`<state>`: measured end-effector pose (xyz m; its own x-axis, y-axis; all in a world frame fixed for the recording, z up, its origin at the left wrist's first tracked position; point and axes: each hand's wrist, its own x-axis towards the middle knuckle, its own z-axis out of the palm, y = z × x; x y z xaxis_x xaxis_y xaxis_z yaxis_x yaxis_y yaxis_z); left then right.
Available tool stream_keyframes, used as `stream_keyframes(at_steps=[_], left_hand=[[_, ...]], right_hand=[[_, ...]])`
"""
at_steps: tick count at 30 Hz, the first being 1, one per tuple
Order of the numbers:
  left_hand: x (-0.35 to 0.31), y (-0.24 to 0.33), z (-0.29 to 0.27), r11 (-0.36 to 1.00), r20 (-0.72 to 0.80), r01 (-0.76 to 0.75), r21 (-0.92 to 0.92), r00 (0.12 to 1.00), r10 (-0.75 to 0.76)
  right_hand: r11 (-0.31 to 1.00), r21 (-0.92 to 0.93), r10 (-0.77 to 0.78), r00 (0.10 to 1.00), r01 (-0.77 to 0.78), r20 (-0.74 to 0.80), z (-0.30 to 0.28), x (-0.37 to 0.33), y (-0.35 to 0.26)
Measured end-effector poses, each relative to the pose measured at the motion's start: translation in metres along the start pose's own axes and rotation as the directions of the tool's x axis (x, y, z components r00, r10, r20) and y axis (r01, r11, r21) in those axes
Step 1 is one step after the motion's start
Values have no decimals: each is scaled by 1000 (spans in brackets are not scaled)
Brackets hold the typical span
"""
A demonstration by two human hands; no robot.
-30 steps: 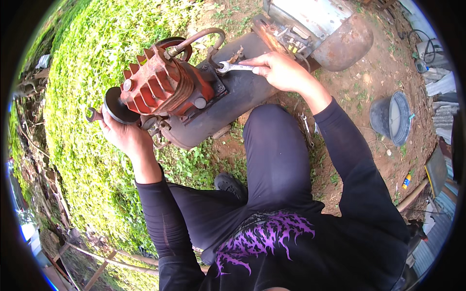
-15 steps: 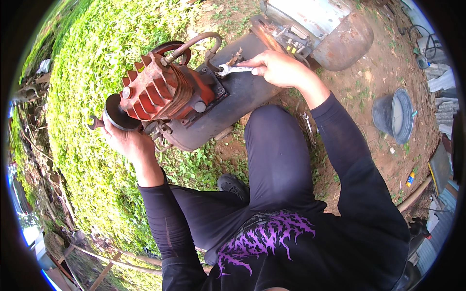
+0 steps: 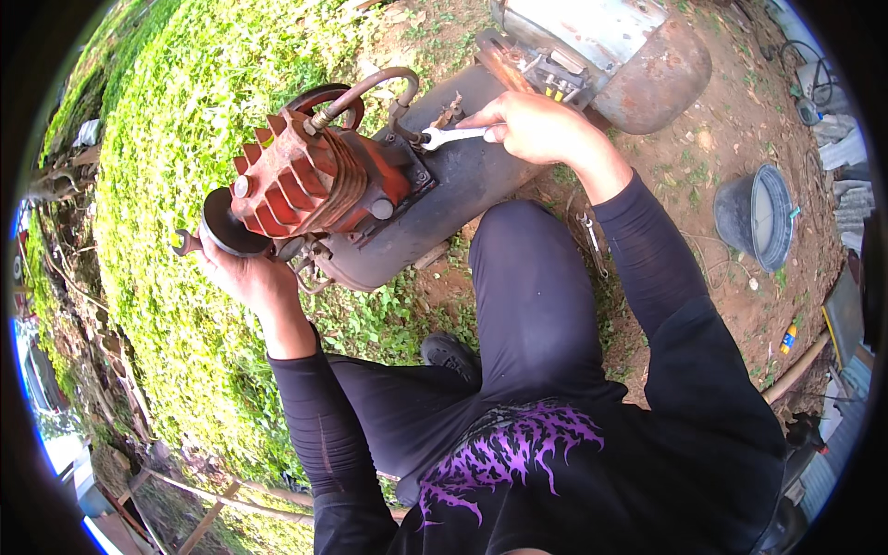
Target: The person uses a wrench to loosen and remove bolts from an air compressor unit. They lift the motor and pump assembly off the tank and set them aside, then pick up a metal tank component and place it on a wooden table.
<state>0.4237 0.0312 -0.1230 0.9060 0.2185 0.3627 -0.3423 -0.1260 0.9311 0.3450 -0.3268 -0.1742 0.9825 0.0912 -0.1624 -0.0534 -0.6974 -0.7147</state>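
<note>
My right hand (image 3: 535, 131) grips a silver open-end wrench (image 3: 453, 136), its jaw at a fitting below the curved metal pipe (image 3: 370, 85). Whether the jaw sits fully on the fitting is hard to see. The pipe runs to a rusty red finned compressor head (image 3: 301, 176), mounted on a dark cylindrical tank (image 3: 462, 180). At the head's left end, my left hand (image 3: 252, 277) is closed, its fingers against a round black cup-shaped part (image 3: 231, 225). A darker open-end wrench (image 3: 188, 243) sticks out from this hand, most of it hidden.
Another wrench (image 3: 589, 231) lies on the ground right of my knee. A dark bucket (image 3: 757, 217) stands farther right, near a small yellow bottle (image 3: 788, 339). Beyond the tank lies a rusty, pale-topped tank (image 3: 652, 79). Green plants (image 3: 166, 185) cover the left side.
The view has shifted slightly. Both hands keep their grips, and the right wrench stays at the pipe fitting. The black cup-shaped part shows a little more of its inner face.
</note>
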Motion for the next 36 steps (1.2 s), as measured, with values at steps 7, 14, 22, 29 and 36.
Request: stream_keyframes(at_steps=[7, 14, 22, 29, 36], left_hand=[[-6, 15, 13, 988, -95, 89, -127, 990, -101], [-1, 7, 20, 993, -115, -22, -118, 993, 9], [26, -18, 14, 658, 81, -554, 509, 793, 604], [42, -25, 13, 797, 84, -551, 248, 831, 549], [24, -28, 7, 966, 2, -107, -236, 994, 110]], right_hand=[[1000, -27, -15, 999, 14, -41, 4, 2, 2], [989, -30, 137, 983, -142, -124, 22, -6, -5], [958, 93, 279, 955, -271, -101, 44, -22, -19], [959, 106, 273, 954, -261, -121, 52, -23, -29], [977, 89, 205, 963, -191, -177, 52, -24, -23]])
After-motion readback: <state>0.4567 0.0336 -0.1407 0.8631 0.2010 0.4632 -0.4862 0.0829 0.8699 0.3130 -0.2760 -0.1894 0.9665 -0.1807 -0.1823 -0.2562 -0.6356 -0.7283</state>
